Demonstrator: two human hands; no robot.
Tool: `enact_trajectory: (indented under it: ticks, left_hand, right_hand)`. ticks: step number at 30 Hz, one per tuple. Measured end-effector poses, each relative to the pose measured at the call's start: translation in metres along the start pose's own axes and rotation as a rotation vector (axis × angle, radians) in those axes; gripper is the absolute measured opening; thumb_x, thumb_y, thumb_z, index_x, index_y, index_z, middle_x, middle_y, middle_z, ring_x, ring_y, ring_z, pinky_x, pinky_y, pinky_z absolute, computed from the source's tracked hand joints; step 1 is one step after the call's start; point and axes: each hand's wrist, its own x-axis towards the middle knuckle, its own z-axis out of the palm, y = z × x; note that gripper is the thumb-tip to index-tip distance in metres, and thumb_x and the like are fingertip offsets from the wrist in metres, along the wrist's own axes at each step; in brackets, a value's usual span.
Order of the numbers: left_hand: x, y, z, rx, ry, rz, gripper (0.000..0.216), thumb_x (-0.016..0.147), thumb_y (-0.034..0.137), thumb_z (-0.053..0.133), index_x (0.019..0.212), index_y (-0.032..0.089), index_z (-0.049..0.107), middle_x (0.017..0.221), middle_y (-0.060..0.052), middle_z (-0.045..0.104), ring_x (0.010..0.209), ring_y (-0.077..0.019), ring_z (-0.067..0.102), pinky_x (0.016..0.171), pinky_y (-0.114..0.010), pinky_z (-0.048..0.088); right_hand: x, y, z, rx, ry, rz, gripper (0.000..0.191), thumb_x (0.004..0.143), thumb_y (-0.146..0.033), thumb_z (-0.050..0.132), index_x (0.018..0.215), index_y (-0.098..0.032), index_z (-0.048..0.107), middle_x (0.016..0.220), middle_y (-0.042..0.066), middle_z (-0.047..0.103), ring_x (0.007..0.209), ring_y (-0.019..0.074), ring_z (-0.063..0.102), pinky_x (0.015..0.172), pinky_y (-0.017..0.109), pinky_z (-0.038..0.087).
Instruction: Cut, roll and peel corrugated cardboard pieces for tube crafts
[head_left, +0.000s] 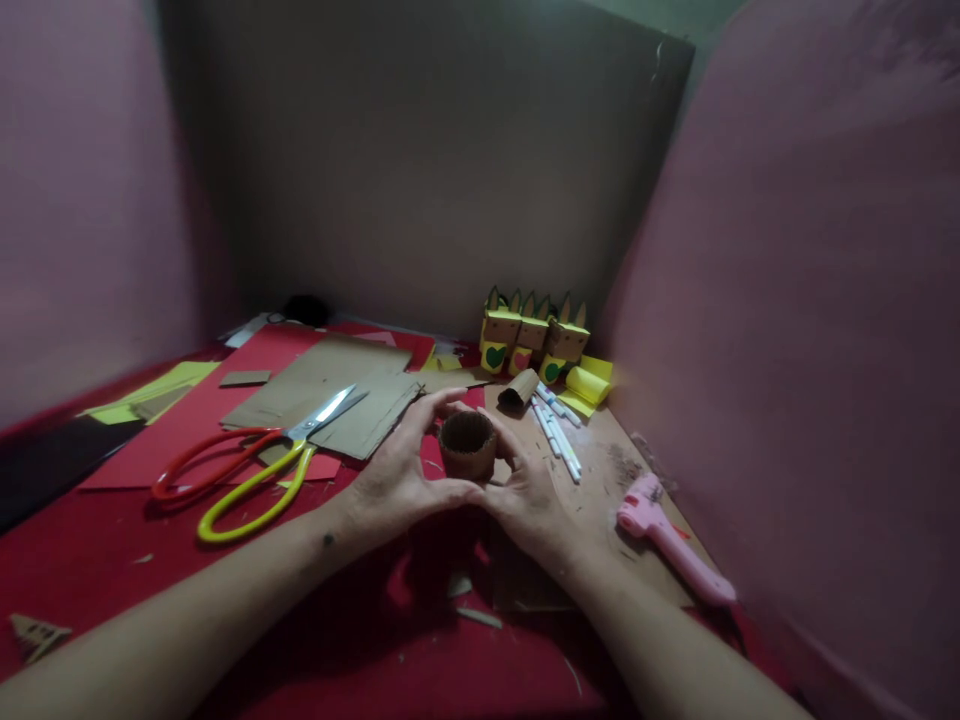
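Between my two hands stands a short brown cardboard tube, upright, with its round opening facing up. My left hand curves around its left side, and my right hand curves around its right side. The thumbs meet in front of the tube, low down. Both sets of fingers are bent about it, though their tips are partly hidden behind the tube. To the left lie large scissors with one red and one yellow handle, blades apart. A second cardboard roll lies on its side just beyond my right hand.
Cardboard sheets and red paper lie at left. White markers rest on a brown board, with a pink glue gun at its right. Small cardboard figures and yellow paper stand near the back wall. Pink walls flank both sides.
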Motion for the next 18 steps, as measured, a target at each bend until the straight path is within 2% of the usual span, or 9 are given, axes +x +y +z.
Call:
enact_trajectory:
  ticks: [3,5,10,11,13,15,16,18]
  left_hand:
    - [0.003,-0.005,-0.001,0.021,-0.031,-0.039,0.082,0.061,0.035,0.083,0.132,0.023,0.042,0.133,-0.013,0.052,0.126,-0.0305,0.048,0.109,-0.047,0.034]
    - [0.004,-0.008,0.0,0.017,-0.063,-0.089,0.073,0.062,0.034,0.082,0.127,0.023,0.048,0.129,-0.012,0.057,0.122,-0.0311,0.051,0.107,-0.048,0.037]
    - [0.002,-0.01,0.0,-0.159,-0.073,-0.227,0.046,0.066,0.032,0.078,0.108,0.023,0.061,0.101,-0.006,0.071,0.095,-0.0275,0.066,0.086,-0.042,0.052]
    - [0.004,-0.009,-0.001,-0.191,-0.065,-0.255,0.043,0.068,0.033,0.077,0.107,0.023,0.062,0.098,-0.005,0.071,0.092,-0.0266,0.067,0.082,-0.041,0.053]
    - [0.014,-0.007,-0.005,-0.22,-0.033,-0.28,0.041,0.071,0.035,0.077,0.106,0.022,0.062,0.092,-0.005,0.072,0.083,-0.0245,0.067,0.075,-0.038,0.054]
    - [0.034,-0.004,-0.007,-0.18,0.02,-0.261,0.042,0.067,0.036,0.079,0.102,0.02,0.063,0.085,-0.004,0.071,0.077,-0.0223,0.066,0.071,-0.035,0.054]
    - [0.047,-0.004,-0.006,-0.138,0.051,-0.252,0.042,0.064,0.035,0.081,0.099,0.019,0.063,0.083,-0.003,0.07,0.075,-0.0218,0.066,0.07,-0.034,0.053]
    - [0.075,-0.005,-0.001,-0.046,0.066,-0.238,0.047,0.061,0.033,0.082,0.1,0.017,0.063,0.084,-0.004,0.07,0.078,-0.022,0.066,0.071,-0.034,0.053]
  right_hand:
    - [0.001,0.0,0.0,0.021,0.041,0.058,0.045,0.071,-0.023,0.075,0.115,-0.024,0.066,0.108,0.002,0.07,0.101,0.0236,0.063,0.087,0.034,0.051]
    - [0.0,0.003,0.001,0.018,0.009,0.063,0.043,0.072,-0.025,0.075,0.114,-0.024,0.066,0.102,0.002,0.07,0.096,0.0232,0.064,0.083,0.034,0.053]
    - [-0.002,0.009,0.004,-0.153,-0.054,-0.064,0.057,0.071,-0.026,0.077,0.125,-0.026,0.058,0.117,0.007,0.065,0.106,0.0266,0.06,0.092,0.042,0.049]
    - [-0.003,0.009,0.004,-0.196,-0.026,-0.099,0.061,0.069,-0.027,0.078,0.127,-0.026,0.056,0.117,0.008,0.064,0.107,0.0275,0.059,0.093,0.043,0.048]
    - [-0.007,0.005,0.004,-0.264,0.118,-0.175,0.061,0.07,-0.029,0.077,0.127,-0.025,0.053,0.114,0.01,0.063,0.105,0.0277,0.058,0.092,0.045,0.048]
    - [-0.012,-0.001,0.005,-0.318,0.263,-0.276,0.043,0.076,-0.028,0.07,0.117,-0.022,0.055,0.105,0.01,0.063,0.097,0.0256,0.059,0.088,0.043,0.049]
    - [-0.014,-0.004,0.006,-0.329,0.28,-0.335,0.032,0.078,-0.026,0.066,0.109,-0.022,0.056,0.098,0.009,0.063,0.091,0.0239,0.06,0.083,0.041,0.05]
    - [-0.017,-0.008,0.008,-0.329,0.209,-0.405,0.013,0.08,-0.023,0.061,0.093,-0.022,0.058,0.082,0.005,0.064,0.076,0.0201,0.06,0.071,0.034,0.049]
